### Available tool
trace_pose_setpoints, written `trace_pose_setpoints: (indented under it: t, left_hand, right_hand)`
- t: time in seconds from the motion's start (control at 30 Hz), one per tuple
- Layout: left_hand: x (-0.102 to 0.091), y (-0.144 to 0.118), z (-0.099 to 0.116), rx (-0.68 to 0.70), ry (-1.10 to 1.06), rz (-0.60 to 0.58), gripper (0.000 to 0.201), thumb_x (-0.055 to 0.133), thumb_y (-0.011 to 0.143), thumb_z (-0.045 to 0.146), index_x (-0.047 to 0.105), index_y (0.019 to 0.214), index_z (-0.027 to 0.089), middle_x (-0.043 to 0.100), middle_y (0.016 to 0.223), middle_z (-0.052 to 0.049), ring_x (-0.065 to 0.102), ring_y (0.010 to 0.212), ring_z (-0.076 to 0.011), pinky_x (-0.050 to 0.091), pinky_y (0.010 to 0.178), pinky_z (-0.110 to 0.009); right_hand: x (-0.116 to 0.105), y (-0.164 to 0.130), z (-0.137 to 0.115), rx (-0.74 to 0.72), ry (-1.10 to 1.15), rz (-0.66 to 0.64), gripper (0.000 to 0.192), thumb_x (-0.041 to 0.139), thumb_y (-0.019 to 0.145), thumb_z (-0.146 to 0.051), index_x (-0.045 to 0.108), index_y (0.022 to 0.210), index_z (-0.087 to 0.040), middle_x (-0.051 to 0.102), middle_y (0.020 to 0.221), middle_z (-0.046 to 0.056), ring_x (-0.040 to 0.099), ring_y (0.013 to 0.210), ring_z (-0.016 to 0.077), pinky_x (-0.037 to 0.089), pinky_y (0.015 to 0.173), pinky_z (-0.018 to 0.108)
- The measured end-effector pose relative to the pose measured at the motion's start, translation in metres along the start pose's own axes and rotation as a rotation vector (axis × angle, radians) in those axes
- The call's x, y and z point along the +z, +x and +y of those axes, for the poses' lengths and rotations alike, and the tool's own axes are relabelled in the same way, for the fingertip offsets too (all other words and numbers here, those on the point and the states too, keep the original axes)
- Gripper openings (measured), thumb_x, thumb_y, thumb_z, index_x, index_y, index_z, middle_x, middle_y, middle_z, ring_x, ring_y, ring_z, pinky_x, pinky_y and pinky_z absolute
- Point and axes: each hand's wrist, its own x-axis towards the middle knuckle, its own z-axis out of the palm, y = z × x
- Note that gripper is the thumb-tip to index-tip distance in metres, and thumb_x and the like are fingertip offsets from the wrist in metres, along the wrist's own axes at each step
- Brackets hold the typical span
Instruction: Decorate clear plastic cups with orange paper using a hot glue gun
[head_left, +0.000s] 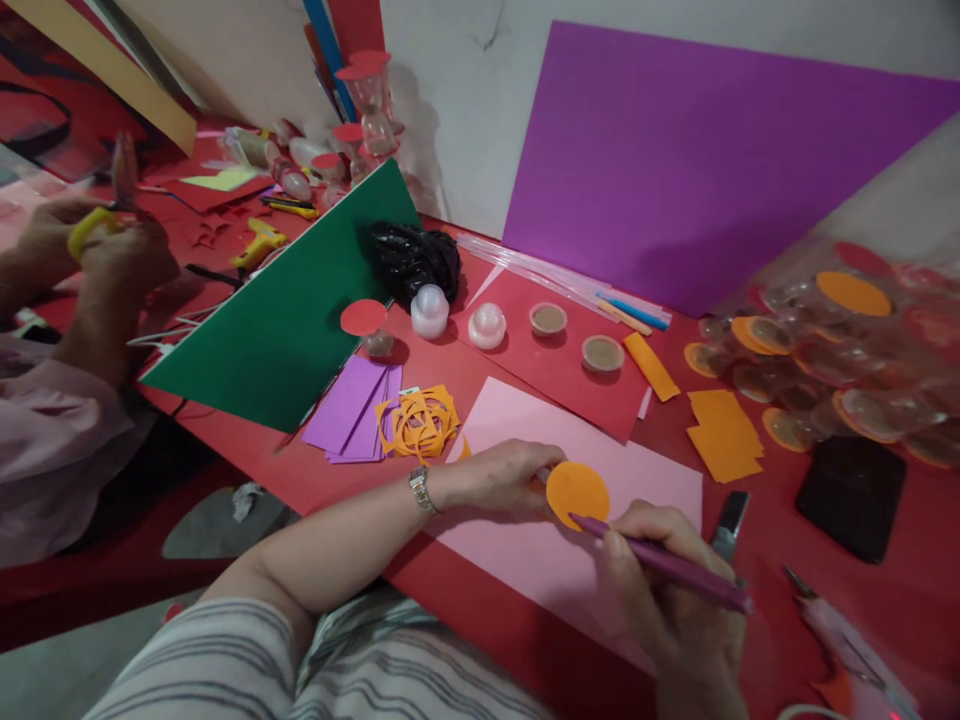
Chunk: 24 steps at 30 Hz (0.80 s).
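Note:
My left hand [510, 478] is closed on an orange paper disc [579, 488], its fingers at the left edge and partly hidden behind it. In my right hand [675, 615] is a purple pen [686, 575], its tip at the lower edge of the disc. Beneath both hands lies a pink sheet [517, 560]. Just beyond my left wrist are a heap of orange paper cut-outs [420, 422] and a stack of purple paper pieces [352, 408].
A green board [292, 310] leans at left; past it a co-worker's hands [124, 240] hold yellow-handled scissors [94, 230]. Clear domes [487, 326] and sand-filled cups [602, 353] stand behind. At right lie orange squares [724, 437], a black phone-like slab [851, 498] and capped clear bottles [885, 400].

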Motion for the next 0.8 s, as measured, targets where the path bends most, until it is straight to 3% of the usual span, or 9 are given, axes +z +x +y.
trace_pose_setpoints:
  t: [0.17, 0.4, 0.57, 0.67, 0.8]
  left_hand:
    - [-0.001, 0.001, -0.001, -0.005, 0.021, -0.003, 0.026, 0.076, 0.08, 0.027, 0.061, 0.098, 0.015, 0.063, 0.084, 0.001, 0.054, 0.071, -0.0101, 0.041, 0.062, -0.02]
    - [-0.002, -0.001, 0.005, -0.016, 0.071, 0.006, 0.022, 0.074, 0.081, 0.024, 0.061, 0.095, 0.015, 0.063, 0.082, 0.001, 0.053, 0.068, -0.0094, 0.038, 0.059, -0.02]
    - [-0.002, -0.001, 0.008, -0.024, 0.079, 0.008, 0.022, 0.075, 0.081, 0.024, 0.06, 0.095, 0.015, 0.063, 0.082, 0.001, 0.054, 0.069, -0.0098, 0.039, 0.059, -0.02]
    - [-0.002, -0.001, 0.006, -0.018, 0.064, 0.0, 0.022, 0.075, 0.081, 0.024, 0.06, 0.095, 0.016, 0.063, 0.083, 0.001, 0.055, 0.07, -0.0099, 0.039, 0.059, -0.02]
    - [-0.002, 0.0, 0.002, -0.008, 0.081, 0.003, 0.023, 0.076, 0.081, 0.022, 0.061, 0.097, 0.015, 0.063, 0.084, 0.002, 0.054, 0.071, -0.0096, 0.04, 0.062, -0.02]
  right_hand:
    - [-0.004, -0.002, -0.005, 0.174, -0.027, 0.104, 0.02, 0.058, 0.093, -0.025, 0.053, 0.073, -0.023, 0.05, 0.061, -0.006, 0.04, 0.048, 0.0085, 0.033, 0.047, 0.024]
    - [-0.008, 0.0, 0.014, 0.078, -0.12, 0.15, 0.009, 0.064, 0.091, -0.024, 0.062, 0.082, -0.023, 0.057, 0.065, -0.005, 0.049, 0.049, 0.0096, 0.038, 0.046, 0.023]
    - [-0.002, -0.001, 0.024, 0.053, -0.18, 0.16, 0.011, 0.064, 0.092, -0.032, 0.064, 0.087, -0.023, 0.064, 0.073, 0.0, 0.059, 0.059, 0.0141, 0.045, 0.051, 0.026]
    - [0.002, -0.002, 0.021, 0.047, -0.194, 0.156, 0.011, 0.064, 0.092, -0.034, 0.064, 0.088, -0.023, 0.066, 0.077, 0.0, 0.061, 0.062, 0.0145, 0.046, 0.054, 0.026]
    - [0.006, -0.002, 0.004, 0.168, -0.167, 0.16, 0.011, 0.061, 0.094, -0.032, 0.062, 0.087, -0.023, 0.064, 0.075, -0.001, 0.06, 0.061, 0.0135, 0.046, 0.056, 0.026]
